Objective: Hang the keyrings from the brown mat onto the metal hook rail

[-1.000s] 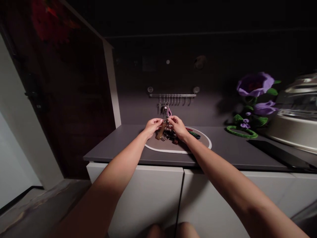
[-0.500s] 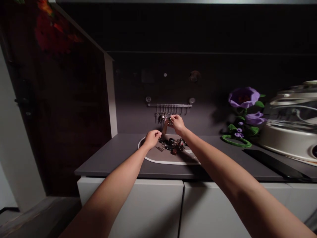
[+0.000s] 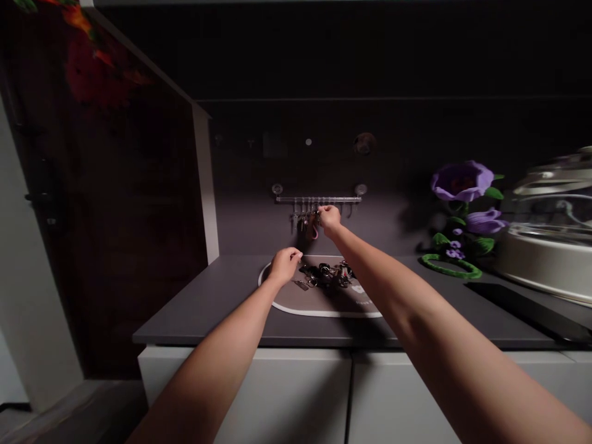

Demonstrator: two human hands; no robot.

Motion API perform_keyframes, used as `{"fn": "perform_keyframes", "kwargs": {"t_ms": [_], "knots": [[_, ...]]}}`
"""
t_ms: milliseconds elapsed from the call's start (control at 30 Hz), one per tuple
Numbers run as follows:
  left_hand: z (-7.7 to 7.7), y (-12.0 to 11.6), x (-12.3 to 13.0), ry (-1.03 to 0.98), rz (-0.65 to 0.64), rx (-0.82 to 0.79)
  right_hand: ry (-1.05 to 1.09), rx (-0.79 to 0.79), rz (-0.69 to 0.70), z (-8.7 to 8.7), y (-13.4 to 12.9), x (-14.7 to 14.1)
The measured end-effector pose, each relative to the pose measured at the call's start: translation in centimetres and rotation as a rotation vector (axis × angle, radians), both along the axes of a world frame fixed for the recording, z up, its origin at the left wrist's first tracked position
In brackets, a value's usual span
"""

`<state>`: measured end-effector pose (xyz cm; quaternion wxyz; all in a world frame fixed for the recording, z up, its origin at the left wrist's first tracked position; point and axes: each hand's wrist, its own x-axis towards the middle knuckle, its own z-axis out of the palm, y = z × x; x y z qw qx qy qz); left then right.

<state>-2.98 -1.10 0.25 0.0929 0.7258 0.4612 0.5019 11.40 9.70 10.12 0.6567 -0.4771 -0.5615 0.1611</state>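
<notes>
My right hand (image 3: 329, 219) is raised to the clear hook rail (image 3: 319, 200) on the wall, its fingertips pinched on a key ring (image 3: 317, 216) close to the hooks. The ring is mostly hidden by the fingers. To its left, several keys (image 3: 303, 223) hang from the hooks, and a pink loop (image 3: 315, 232) dangles beside them. Lower down, my left hand (image 3: 285, 265) hovers over the left part of a brown mat with a white rim (image 3: 314, 312), thumb and fingers closed together. Whatever they hold, if anything, is too small to make out. A pile of keys and key rings (image 3: 328, 274) lies on the mat.
Purple knitted flowers (image 3: 462, 182) with a green ring base (image 3: 451, 266) stand on the grey counter (image 3: 198, 308) to the right. Beyond them are a cream appliance with a clear lid (image 3: 550, 256) and a flat black object (image 3: 522, 308). A dark door (image 3: 115, 246) is at left.
My right hand has moved up slightly, bringing the key ring against the hooks. My left hand has stayed nearly still above the mat. The view has shifted a little.
</notes>
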Motion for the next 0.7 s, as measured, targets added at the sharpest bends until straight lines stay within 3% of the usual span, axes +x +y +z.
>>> {"fn": "perform_keyframes", "kwargs": {"t_ms": [233,467,700], "knots": [[0.0,0.0,0.0,-0.054,-0.018,-0.018,0.097,-0.116,-0.072,-0.2,-0.8,-0.8],[-0.3,0.7,-0.2,-0.129,-0.047,-0.029,0.143,-0.135,0.009,-1.5,-1.1,-0.4],[-0.3,0.9,-0.1,-0.383,-0.123,-0.133,0.122,-0.060,0.151,-2.9,0.5,0.5]]}}
